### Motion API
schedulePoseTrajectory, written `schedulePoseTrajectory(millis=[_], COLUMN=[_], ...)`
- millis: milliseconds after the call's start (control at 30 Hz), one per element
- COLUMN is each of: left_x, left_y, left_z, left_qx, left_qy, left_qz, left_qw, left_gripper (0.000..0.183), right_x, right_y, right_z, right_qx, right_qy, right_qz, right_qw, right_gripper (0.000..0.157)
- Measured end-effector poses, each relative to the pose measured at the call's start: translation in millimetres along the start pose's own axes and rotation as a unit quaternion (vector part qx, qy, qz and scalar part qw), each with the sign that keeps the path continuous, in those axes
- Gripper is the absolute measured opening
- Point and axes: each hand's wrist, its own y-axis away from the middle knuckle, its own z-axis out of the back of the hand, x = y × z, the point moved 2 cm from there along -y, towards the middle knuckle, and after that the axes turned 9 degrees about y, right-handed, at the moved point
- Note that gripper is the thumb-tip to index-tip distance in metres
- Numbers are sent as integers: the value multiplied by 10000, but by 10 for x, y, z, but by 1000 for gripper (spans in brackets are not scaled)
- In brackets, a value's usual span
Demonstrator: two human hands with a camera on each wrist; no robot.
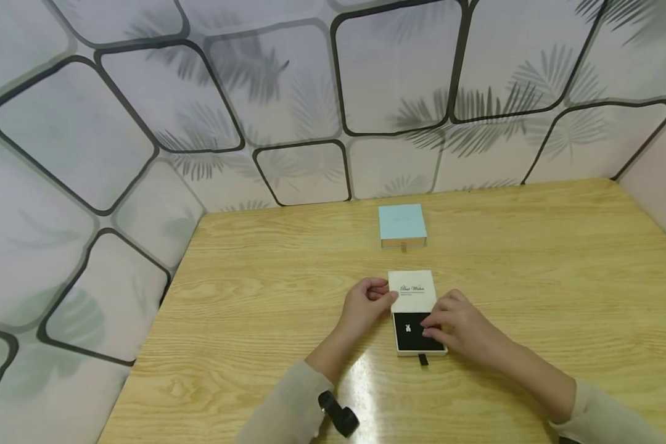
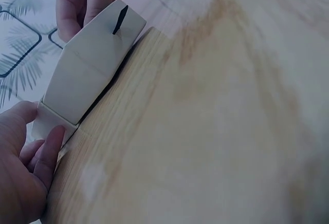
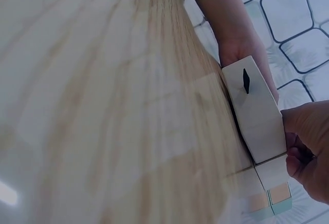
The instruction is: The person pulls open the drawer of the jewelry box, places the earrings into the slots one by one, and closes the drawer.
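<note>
A white drawer-style gift box (image 1: 412, 290) with "Best Wishes" printed on its sleeve lies on the table. Its drawer (image 1: 420, 353) is pulled out towards me, with a black pull tab (image 1: 423, 360) at the front. On the black insert (image 1: 411, 342) sits a small silvery ornament (image 1: 407, 328), too small to name. My left hand (image 1: 366, 303) grips the sleeve's left side, thumb on top. Over the right part of the insert, my right hand (image 1: 459, 324) has bent fingers, thumb and fingertips near each other. Whether anything is between them is hidden.
Behind the white box, a light blue box (image 1: 402, 222) with an orange-brown front and small tab stands on the wooden table (image 1: 255, 308). Patterned fabric walls (image 1: 305, 172) border the table at the back and sides. A dark band (image 1: 338, 414) sits at the left sleeve.
</note>
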Motion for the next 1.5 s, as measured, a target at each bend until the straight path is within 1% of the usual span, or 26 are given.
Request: schedulePoseTrajectory(millis=[100, 200, 300, 367, 433, 500, 633, 767, 967, 1000, 1100, 1200, 1233, 1300, 1400, 1500], left_x=[33, 40, 38, 36, 29, 19, 8, 14, 19, -26, -26, -15, 36, 50, 44, 32], left_y=[-9, -8, -4, -5, -6, -8, -7, -2, 4, 32, 40, 41, 15, 12, 15, 16], left_z=[2, 1, 1, 1, 3, 4, 4, 3, 1, -1, 2, 5, 7, 7, 7, 3], left_qx=[-18, -21, -9, -11, -30, -49, -43, -10, -13, -4, 17, -3, -14, -38, -19, 0], left_qy=[2, 24, 34, 35, 35, 26, 81, 147, 163, 184, 218, 124, 105, 101, 151, 290], left_qz=[14, 25, 25, 30, 38, 3, 2, 39, 41, 60, 36, 7, -16, -21, 25, 97], left_qw=[10000, 10000, 10000, 10000, 10000, 10000, 10000, 9999, 9999, 9998, 9998, 9999, 9999, 9999, 9999, 9995], left_gripper=[34, 34, 34, 34, 34, 34, 34, 34, 34, 33, 34, 33, 34, 34, 34, 34], right_x=[21, 44, 54, 61, 59, 59, 65, 65, 52, 52, 53, 57, 61, 66, 70, 70], right_y=[-14, -45, -94, -126, -151, -166, -188, -197, -191, -188, -177, -163, -159, -154, -147, -144], right_z=[9, 23, 38, 46, 47, 46, 46, 47, 89, 98, 116, 130, 134, 146, 166, 195], right_qx=[199, 659, 1206, 1495, 1638, 1692, 1829, 2071, 2243, 2276, 2371, 2379, 2365, 2301, 2167, 2047], right_qy=[-40, 5, 77, 84, 33, -41, -73, -16, -200, -211, -131, 66, 109, 158, 134, 26], right_qz=[-141, -545, -1045, -1330, -1521, -1686, -1918, -1950, -1793, -1741, -1606, -1459, -1433, -1324, -1148, -1059], right_qw=[9997, 9963, 9871, 9797, 9747, 9710, 9642, 9587, 9577, 9578, 9580, 9602, 9610, 9640, 9694, 9731], right_gripper=[21, 16, 11, 10, 10, 10, 9, 8, 7, 7, 11, 15, 16, 17, 15, 11])
